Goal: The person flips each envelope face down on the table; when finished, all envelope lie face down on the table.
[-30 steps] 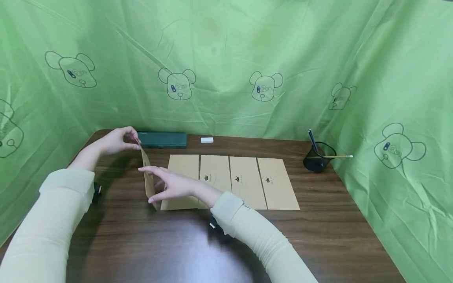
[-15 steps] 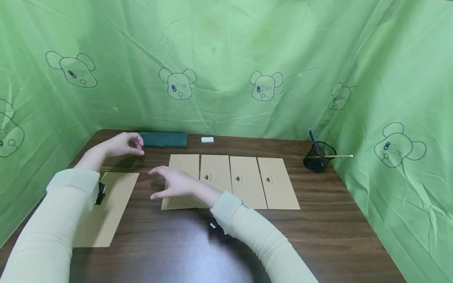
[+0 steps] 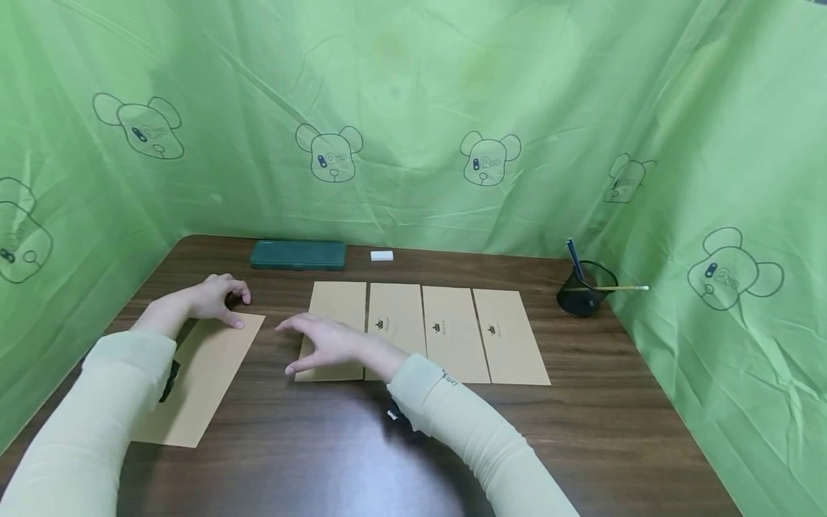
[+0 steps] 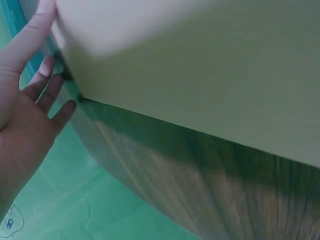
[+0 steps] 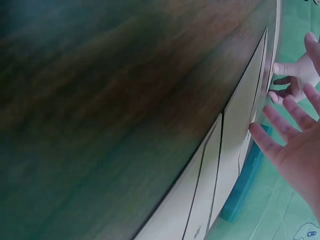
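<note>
A plain, flat brown kraft-paper piece (image 3: 200, 380) lies at the left of the table, its near part partly behind the left forearm. At its far edge is my left hand (image 3: 209, 298), the thumb touching the top and the other fingers loosely bent beyond the edge. The left wrist view has that thumb along the edge of the brown paper piece (image 4: 210, 75). My right hand (image 3: 329, 341) hovers with fingers spread over the leftmost of several brown kraft-paper pieces (image 3: 339, 301) laid side by side. The three to its right, such as the rightmost one (image 3: 510, 337), carry a small crown print.
A dark green flat case (image 3: 298, 255) and a white eraser-like block (image 3: 382, 255) lie at the table's back edge. A black mesh pen cup (image 3: 581, 294) with a pencil and blue pens stands at back right. Green curtain (image 3: 413, 108) surrounds the wooden table (image 3: 388, 445).
The brown piece stood upright between both hands, then fell flat to the left, released. My left hand moved down and left onto its far edge. The right hand stayed nearly in place.
</note>
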`<state>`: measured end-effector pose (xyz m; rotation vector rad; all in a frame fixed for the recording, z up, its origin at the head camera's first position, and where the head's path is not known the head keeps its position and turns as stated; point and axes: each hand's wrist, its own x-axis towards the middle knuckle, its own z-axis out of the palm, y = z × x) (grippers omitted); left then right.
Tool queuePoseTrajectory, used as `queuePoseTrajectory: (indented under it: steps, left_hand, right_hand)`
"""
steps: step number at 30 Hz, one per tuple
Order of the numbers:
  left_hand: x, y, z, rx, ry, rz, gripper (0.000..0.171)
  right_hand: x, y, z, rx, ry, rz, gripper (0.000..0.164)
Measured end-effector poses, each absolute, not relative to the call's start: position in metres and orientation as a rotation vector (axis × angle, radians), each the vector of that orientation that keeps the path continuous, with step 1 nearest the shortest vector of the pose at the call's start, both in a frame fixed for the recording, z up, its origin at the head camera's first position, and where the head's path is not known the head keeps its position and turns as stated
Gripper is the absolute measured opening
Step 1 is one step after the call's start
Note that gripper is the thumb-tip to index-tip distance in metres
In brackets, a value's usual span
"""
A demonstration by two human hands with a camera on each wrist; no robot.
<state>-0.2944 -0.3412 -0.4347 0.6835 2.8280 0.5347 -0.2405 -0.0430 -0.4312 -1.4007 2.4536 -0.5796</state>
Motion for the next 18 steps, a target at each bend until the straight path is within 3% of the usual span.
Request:
queuePoseTrajectory:
  steps: [11, 18]
  left_hand:
    - [-0.305, -0.327, -0.443, 0.578, 2.935, 0.537, 0.035]
    - [-0.312, -0.315, -0.443, 0.537, 2.971, 0.501, 0.036]
  right_hand:
    - [-0.239, -0.046, -0.436, -1.517, 2.448, -0.437, 0.077]
    - [-0.227, -0.061, -0.440, -1.605, 2.437, -0.091, 0.078]
